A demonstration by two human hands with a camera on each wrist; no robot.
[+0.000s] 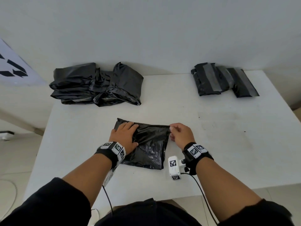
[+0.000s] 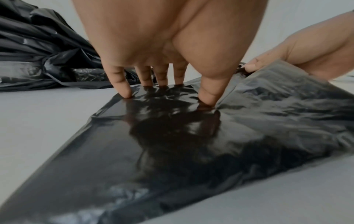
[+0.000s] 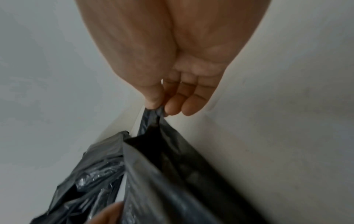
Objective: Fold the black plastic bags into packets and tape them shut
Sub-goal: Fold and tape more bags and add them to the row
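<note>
Folding is the step in hand: a single black bag (image 1: pixel 149 144) lies near the middle of the white table (image 1: pixel 228 144), close to the person, and neither tape nor a finished crease shows on it yet. The left hand (image 1: pixel 125 136) lies flat on the bag's left half, fingers (image 2: pixel 122 84) spread and straight, pressing the plastic down onto the table. The right hand (image 1: pixel 180 133) pinches the bag's far right corner between thumb and fingertips (image 3: pixel 172 106), and that edge rides a little above the table, the film slack and creased below it. At the far left sits a loose heap of unfolded bags (image 1: pixel 96 85); at the far right, well apart from it, lie finished packets (image 1: pixel 221 80) banded with grey tape. Judging by this, the next move is likely to carry the pinched corner across toward the pinned side, keeping the left hand firm so the slippery film does not slide, then flattening the fold. No tape roll is visible in any view.
</note>
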